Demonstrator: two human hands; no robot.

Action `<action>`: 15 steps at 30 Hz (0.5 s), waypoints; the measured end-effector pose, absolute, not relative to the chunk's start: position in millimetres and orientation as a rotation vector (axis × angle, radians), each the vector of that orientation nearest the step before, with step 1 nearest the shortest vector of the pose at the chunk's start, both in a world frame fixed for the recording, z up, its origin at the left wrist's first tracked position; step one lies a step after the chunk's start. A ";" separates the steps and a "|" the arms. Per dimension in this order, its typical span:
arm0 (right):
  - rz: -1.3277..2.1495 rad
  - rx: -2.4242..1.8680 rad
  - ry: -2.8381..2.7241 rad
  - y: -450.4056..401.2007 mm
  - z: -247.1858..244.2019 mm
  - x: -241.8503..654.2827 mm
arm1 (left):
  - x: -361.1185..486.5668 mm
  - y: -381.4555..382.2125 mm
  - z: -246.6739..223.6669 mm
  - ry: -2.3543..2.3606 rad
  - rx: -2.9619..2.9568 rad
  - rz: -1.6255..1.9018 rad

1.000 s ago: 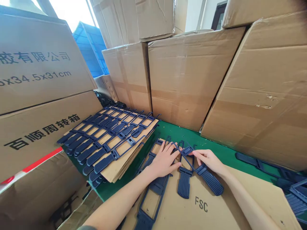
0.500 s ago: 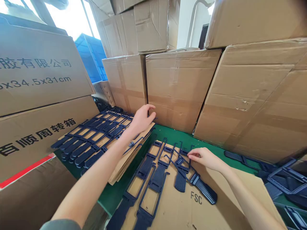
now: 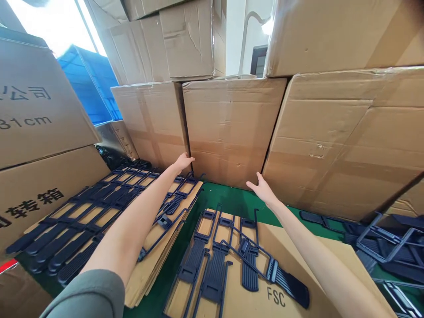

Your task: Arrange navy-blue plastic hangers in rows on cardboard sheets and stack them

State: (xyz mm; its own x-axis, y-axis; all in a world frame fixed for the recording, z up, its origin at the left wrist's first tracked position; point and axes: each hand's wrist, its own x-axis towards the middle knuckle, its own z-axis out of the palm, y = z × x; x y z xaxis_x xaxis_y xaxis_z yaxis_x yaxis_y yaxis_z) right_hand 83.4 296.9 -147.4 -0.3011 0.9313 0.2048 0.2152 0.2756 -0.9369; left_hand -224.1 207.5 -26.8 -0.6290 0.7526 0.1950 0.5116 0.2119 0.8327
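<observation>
My left hand is over the far edge of the left cardboard stack, fingers apart, with nothing visible in it. Rows of dark blue plastic frames with ribbed paddle ends lie on that stack, partly behind my left forearm. My right hand reaches toward the middle carton, thumb and finger spread, holding nothing. Below it, more of these frames lie in rows on a second cardboard sheet printed "FSC". One loose frame lies slantwise across another.
Large taped cartons form a wall behind the green tabletop. Printed cartons rise at the left, near a blue crate. A jumble of dark frames lies at the right edge.
My right hand has left the frames on the FSC cardboard and moved up and away, toward the cartons. My left hand has shifted left in view. The camera view has turned right.
</observation>
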 end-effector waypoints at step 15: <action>0.899 -1.143 -1.542 286.2 -157.7 52.9 | -262.1 235.2 -51.7 2.535 1.210 1.307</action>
